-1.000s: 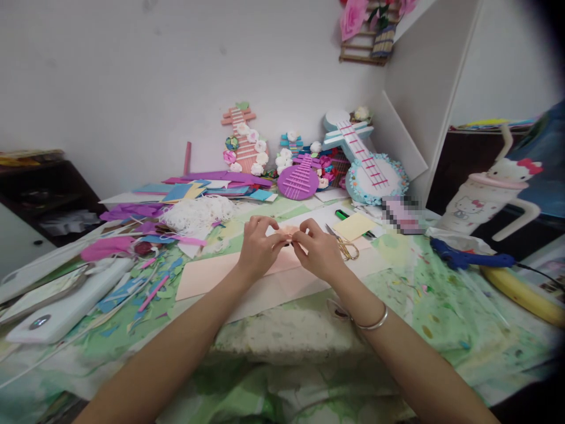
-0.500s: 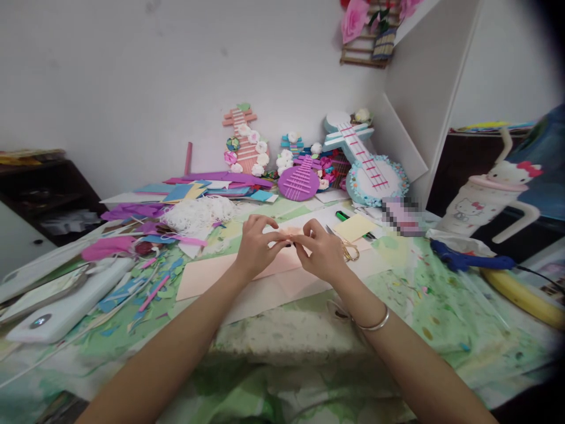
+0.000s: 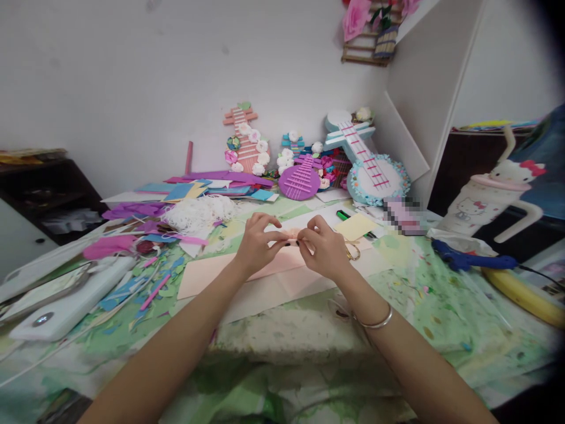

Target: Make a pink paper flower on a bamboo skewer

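Between my two hands is a small peach piece of crinkled paper (image 3: 293, 234), pinched at both ends. My left hand (image 3: 260, 242) grips its left end between thumb and fingertips. At the other end, my right hand (image 3: 321, 246) pinches it with bent fingers. Beneath the hands lies a flat peach sheet (image 3: 207, 274) on top of paler paper (image 3: 260, 301). Gold-handled scissors (image 3: 353, 252) rest just beyond my right hand, their blades mostly hidden. A pale yellow paper piece (image 3: 356, 225) and a green marker (image 3: 343, 215) lie behind them.
Paper-flowered lute models stand against the wall, among them a purple one (image 3: 300, 180) and a light blue one (image 3: 375, 179). White string (image 3: 200, 213), paper scraps and a white power bank (image 3: 73, 303) lie left. A blue glue gun (image 3: 470, 257), banana (image 3: 521, 296) and tumbler (image 3: 474, 200) are right.
The fingers of my right hand have shifted slightly and curled along the peach piece, parting a little from the left fingertips. My left hand keeps its pinch almost unmoved.
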### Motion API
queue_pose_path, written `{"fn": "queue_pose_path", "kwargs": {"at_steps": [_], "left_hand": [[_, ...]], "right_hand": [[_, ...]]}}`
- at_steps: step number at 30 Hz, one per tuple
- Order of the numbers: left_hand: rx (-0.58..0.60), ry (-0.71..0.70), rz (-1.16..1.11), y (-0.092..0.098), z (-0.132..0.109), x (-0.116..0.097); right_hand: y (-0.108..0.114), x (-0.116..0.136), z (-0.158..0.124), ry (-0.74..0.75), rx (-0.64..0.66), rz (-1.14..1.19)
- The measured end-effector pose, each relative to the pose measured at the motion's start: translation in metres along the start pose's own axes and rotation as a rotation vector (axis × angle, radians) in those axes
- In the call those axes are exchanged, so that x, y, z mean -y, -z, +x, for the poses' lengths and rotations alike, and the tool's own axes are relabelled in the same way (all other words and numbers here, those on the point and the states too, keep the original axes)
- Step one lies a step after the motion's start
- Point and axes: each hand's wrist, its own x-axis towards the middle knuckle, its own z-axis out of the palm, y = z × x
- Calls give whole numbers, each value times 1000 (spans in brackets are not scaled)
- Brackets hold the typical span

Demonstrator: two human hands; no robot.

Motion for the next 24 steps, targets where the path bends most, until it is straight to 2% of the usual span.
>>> {"fn": "queue_pose_path", "kwargs": {"at_steps": [11, 24], "left_hand": [[-15, 45, -68, 1, 2, -2], [79, 58, -150, -1, 0, -1]], "right_hand": [[-3, -2, 0, 42, -67, 21], [-1, -4, -1, 75, -67, 20]]}}
